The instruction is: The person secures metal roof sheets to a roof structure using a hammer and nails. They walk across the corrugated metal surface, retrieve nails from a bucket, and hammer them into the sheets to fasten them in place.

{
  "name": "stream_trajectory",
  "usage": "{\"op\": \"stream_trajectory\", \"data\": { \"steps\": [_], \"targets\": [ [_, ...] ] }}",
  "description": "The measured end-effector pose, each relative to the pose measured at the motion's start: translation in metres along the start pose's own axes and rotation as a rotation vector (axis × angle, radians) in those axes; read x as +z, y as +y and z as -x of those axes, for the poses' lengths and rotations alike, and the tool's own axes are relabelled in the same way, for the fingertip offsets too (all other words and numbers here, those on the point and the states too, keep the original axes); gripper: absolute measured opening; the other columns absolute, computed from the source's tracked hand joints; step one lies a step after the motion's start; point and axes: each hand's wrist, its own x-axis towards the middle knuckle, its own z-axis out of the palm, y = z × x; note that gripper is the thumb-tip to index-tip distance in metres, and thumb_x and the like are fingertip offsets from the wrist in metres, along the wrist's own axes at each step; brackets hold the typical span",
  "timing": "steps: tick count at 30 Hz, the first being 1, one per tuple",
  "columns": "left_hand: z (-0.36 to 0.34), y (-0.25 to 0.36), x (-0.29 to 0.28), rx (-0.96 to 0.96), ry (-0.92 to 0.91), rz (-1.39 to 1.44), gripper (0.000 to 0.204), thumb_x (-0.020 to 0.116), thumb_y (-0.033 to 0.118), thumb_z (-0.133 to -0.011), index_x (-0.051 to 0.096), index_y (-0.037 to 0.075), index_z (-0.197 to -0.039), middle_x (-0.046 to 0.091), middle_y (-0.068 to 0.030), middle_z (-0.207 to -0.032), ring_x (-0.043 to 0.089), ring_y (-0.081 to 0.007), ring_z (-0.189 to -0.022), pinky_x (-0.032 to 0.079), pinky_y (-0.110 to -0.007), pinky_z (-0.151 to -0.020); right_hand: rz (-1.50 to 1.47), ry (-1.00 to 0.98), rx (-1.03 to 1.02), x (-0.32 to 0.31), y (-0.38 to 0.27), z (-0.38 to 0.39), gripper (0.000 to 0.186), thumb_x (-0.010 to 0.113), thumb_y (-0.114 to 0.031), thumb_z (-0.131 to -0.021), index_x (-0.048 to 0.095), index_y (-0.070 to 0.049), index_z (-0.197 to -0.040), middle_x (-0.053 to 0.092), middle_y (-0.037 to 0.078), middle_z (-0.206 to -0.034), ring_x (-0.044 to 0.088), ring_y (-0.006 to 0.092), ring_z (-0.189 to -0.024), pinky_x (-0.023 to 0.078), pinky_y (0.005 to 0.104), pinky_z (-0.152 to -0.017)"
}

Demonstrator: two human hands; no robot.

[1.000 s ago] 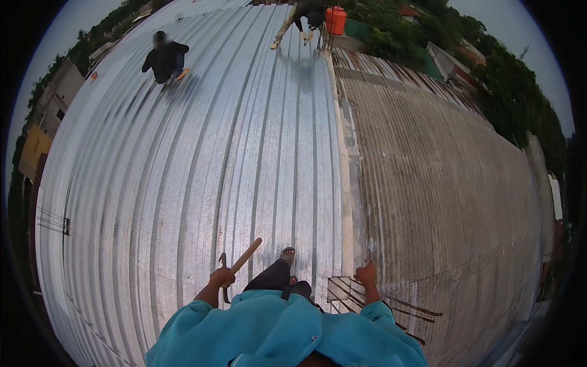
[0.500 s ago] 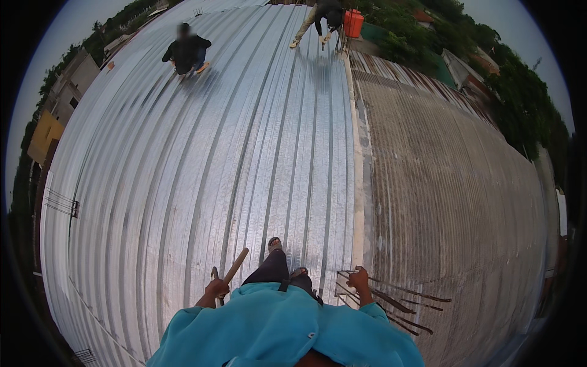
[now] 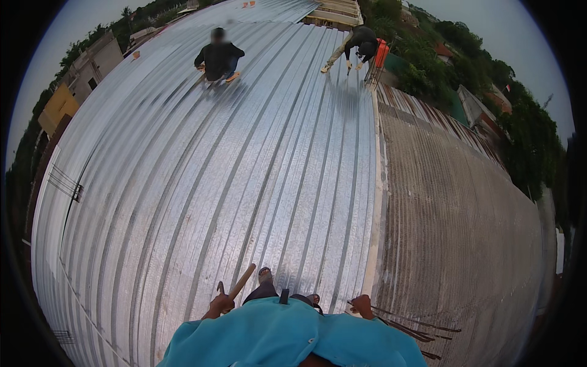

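Observation:
In my left hand is a hammer, gripped near its metal head. Its wooden handle points up and forward, and a curved dark end of the head shows beside my fingers. My right hand is closed at the ends of several rusty rebar rods that stick out by the wall edge on my right. Part of the rods is hidden behind the hand and my blue sleeve. Under my sandalled feet lies ribbed silver metal roofing.
One person squats on the roofing at the far left; another bends over it at the far right, near a red container. A pale wall edge separates a brown corrugated roof. More rebar protrudes at left.
The roof and both people have shifted right and somewhat downward in view. The hammer stays in my left hand, and my right hand remains at the rebar.

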Motion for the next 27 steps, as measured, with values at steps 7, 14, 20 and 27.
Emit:
{"op": "stream_trajectory", "data": {
  "steps": [7,14,20,27],
  "targets": [
    [-0.044,-0.022,-0.072,0.052,-0.058,-0.013,0.028,0.060,0.020,-0.075,0.073,0.003,-0.092,0.074,-0.0124,-0.087,0.074,-0.0280,-0.080,0.057,-0.043,-0.074,-1.231,0.189,0.544,-0.198,-0.113,-0.126,0.019,0.071,-0.015,-0.083,0.067,0.004,-0.086,0.069,0.013,-0.070,0.072,0.0239,-0.058,0.057,0.0368,-0.050],
    [-0.059,-0.053,-0.103,0.051,0.052,0.090,0.031,0.058,0.019,-0.076,0.071,0.000,-0.096,0.074,-0.0203,-0.091,0.074,-0.0340,-0.086,0.059,-0.045,-0.076,-0.983,0.226,0.387,-0.237,-0.174,-0.207,0.020,0.070,-0.018,-0.078,0.071,0.001,-0.085,0.073,0.017,-0.080,0.074,0.0290,-0.070,0.059,0.0410,-0.066],
    [-0.064,-0.083,-0.110,-0.016,-0.001,0.152,0.034,0.057,0.019,-0.080,0.072,-0.001,-0.103,0.073,-0.0213,-0.101,0.073,-0.0344,-0.095,0.058,-0.046,-0.081,-0.407,0.237,0.126,-0.200,-0.181,-0.206,0.021,0.080,-0.026,-0.068,0.076,-0.009,-0.080,0.074,0.013,-0.078,0.072,0.0336,-0.077,0.058,0.0433,-0.072],
    [-0.081,-0.085,-0.104,-0.013,0.072,0.191,0.034,0.056,0.019,-0.082,0.070,-0.002,-0.105,0.073,-0.0237,-0.100,0.072,-0.0370,-0.093,0.057,-0.048,-0.080,0.146,-0.141,-0.144,-0.148,-0.125,-0.203,0.024,0.073,-0.037,-0.075,0.077,-0.014,-0.083,0.072,0.009,-0.081,0.071,0.0322,-0.078,0.056,0.0484,-0.065]
  ]
}}
